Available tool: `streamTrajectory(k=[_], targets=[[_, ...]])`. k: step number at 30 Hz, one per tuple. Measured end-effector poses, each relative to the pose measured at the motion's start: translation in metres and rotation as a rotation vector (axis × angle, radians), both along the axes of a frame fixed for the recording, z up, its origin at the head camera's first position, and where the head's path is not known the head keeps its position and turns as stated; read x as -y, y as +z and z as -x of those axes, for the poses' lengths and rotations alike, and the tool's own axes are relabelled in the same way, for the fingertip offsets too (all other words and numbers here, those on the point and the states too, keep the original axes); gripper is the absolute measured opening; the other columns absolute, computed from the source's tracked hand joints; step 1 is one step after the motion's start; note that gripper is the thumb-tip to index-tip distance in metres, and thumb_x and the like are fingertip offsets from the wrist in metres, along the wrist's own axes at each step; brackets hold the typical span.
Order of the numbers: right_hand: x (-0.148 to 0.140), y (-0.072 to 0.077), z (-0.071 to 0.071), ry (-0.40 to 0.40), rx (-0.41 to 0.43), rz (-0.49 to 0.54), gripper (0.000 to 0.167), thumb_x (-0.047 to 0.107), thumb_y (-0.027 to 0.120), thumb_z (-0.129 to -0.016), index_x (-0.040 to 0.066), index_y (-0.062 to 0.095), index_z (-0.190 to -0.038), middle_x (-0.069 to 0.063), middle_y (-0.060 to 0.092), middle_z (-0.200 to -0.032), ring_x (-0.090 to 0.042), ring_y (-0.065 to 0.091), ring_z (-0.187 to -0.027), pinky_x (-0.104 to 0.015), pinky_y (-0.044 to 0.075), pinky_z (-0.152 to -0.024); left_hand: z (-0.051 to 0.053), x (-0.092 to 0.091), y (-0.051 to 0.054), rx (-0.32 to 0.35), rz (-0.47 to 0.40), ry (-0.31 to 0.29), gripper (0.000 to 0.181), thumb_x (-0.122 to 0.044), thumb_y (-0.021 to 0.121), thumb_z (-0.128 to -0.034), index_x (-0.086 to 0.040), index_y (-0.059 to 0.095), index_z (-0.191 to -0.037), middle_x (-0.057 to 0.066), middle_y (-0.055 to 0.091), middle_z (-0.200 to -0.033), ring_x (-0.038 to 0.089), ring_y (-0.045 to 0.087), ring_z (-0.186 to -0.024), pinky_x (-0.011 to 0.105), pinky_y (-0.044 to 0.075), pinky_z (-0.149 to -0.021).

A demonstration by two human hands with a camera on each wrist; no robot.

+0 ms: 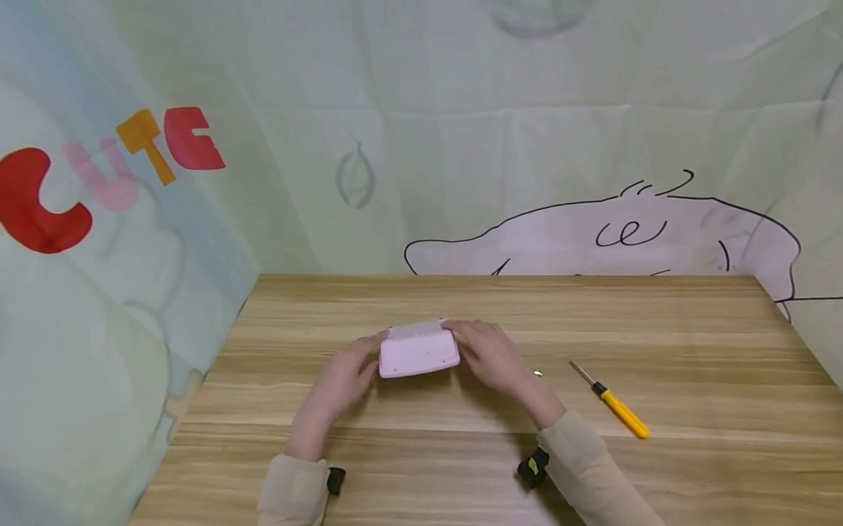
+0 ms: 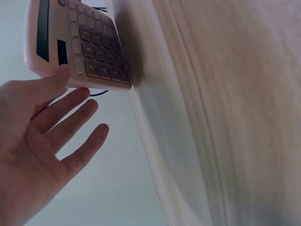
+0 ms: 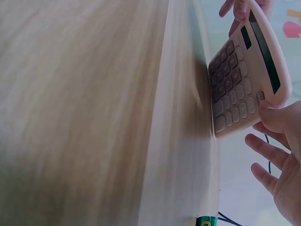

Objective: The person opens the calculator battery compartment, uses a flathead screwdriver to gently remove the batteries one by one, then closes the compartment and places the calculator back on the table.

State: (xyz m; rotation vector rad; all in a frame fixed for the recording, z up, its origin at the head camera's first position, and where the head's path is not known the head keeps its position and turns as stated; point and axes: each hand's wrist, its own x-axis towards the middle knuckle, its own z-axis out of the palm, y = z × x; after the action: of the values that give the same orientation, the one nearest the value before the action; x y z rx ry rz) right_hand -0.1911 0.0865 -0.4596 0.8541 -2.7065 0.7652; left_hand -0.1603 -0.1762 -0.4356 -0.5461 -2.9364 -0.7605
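Note:
A pink calculator [image 1: 419, 352] stands tilted up between the two hands, its back toward the head camera. Its grey and pink keys and dark display show in the left wrist view, and its lower edge appears to rest on the table. My left hand [image 1: 345, 374] pinches one side, thumb [image 2: 59, 77] on the front face and a finger behind. On the other side my right hand [image 1: 494, 356] pinches it with the thumb [image 3: 270, 115] near a corner key. The remaining fingers of both hands are spread loosely.
A screwdriver [image 1: 618, 407] with a yellow handle lies on the wooden table [image 1: 418, 470], right of the right hand. Beside the right wrist is a small green battery-like cylinder [image 3: 207, 221], mostly hidden in the head view. A printed curtain [image 1: 301, 142] hangs behind the table.

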Motion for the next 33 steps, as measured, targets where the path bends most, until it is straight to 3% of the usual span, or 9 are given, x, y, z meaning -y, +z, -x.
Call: streamTrajectory(k=[11,20,26,33], targets=[[0.002,0.005,-0.001,0.019,0.016,0.106,0.038,0.007,0.06,-0.093,0.011,0.058,-0.131,-0.01,0.065,-0.126,-0.028,0.061,-0.116,-0.043,0.048,-0.099,-0.002,0.001,0.004,-0.082,-0.064,0.008,0.046,-0.003,0.061,-0.0901,-0.006,0.054,-0.135,0.018,0.06,-0.131,0.036,0.058,-0.12,0.049,0.045,-0.1],[0.005,0.014,-0.005,-0.028,0.133,0.205,0.037,0.008,0.058,-0.094,0.011,0.057,-0.131,-0.009,0.065,-0.123,-0.026,0.06,-0.116,-0.044,0.046,-0.1,-0.003,0.0,0.007,-0.032,-0.128,0.059,0.045,-0.003,0.06,-0.0917,-0.009,0.055,-0.136,0.016,0.059,-0.133,0.035,0.058,-0.12,0.049,0.047,-0.098],[0.007,0.019,-0.007,-0.071,0.213,0.243,0.036,0.012,0.056,-0.096,0.013,0.057,-0.132,-0.007,0.066,-0.121,-0.024,0.061,-0.113,-0.045,0.046,-0.1,-0.003,0.0,0.009,-0.039,-0.211,0.041,0.041,0.001,0.055,-0.0928,-0.004,0.056,-0.133,0.019,0.064,-0.124,0.032,0.064,-0.109,0.046,0.053,-0.088],[0.007,0.022,-0.008,-0.059,0.27,0.307,0.035,0.017,0.054,-0.097,0.01,0.057,-0.132,-0.009,0.065,-0.124,-0.024,0.062,-0.112,-0.044,0.047,-0.099,-0.002,0.0,0.011,-0.026,-0.264,0.032,0.037,-0.003,0.054,-0.0949,-0.001,0.056,-0.132,0.02,0.065,-0.122,0.03,0.066,-0.105,0.044,0.054,-0.087]])
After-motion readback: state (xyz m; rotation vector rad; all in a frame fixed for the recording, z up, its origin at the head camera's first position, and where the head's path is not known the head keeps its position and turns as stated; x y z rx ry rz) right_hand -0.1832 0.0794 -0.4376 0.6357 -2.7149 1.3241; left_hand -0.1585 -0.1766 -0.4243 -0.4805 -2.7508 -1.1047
